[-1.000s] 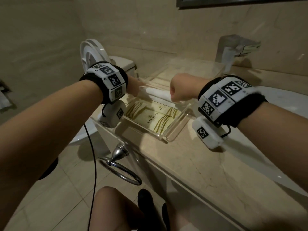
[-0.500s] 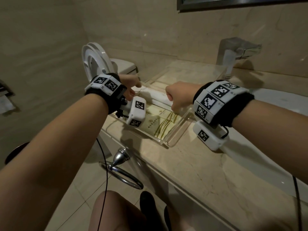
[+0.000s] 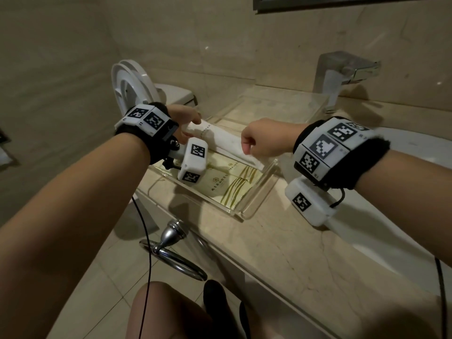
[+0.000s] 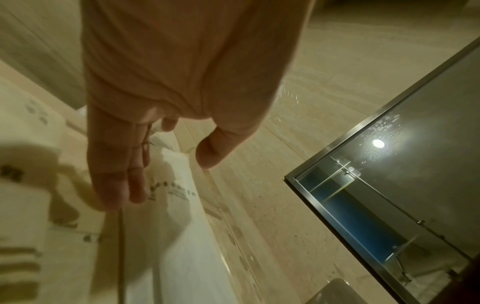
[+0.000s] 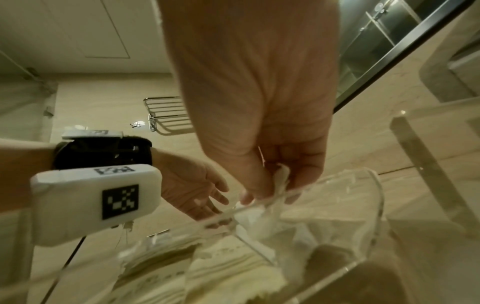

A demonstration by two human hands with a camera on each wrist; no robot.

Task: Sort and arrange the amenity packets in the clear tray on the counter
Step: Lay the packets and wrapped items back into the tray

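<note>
Packet (image 3: 221, 139) spans both grips: right hand (image 3: 263, 140) pinches it, left hand (image 3: 182, 123) touches open.

We see bare surface (image 3: 281, 253) in front of the tray (image 3: 259, 194); its upright clear walls bar sideways entry. Above the yellow packets (image 3: 234, 184) it lies open; the long white packet (image 3: 225, 140) spans the middle. The tap (image 3: 342, 74) stands behind.

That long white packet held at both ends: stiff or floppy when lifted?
Probably floppy: the white packet crumples where the right hand pinches it. Likely light, since the left hand steadies it with straight fingers. It looks like thin paper, so it may tear.
</note>
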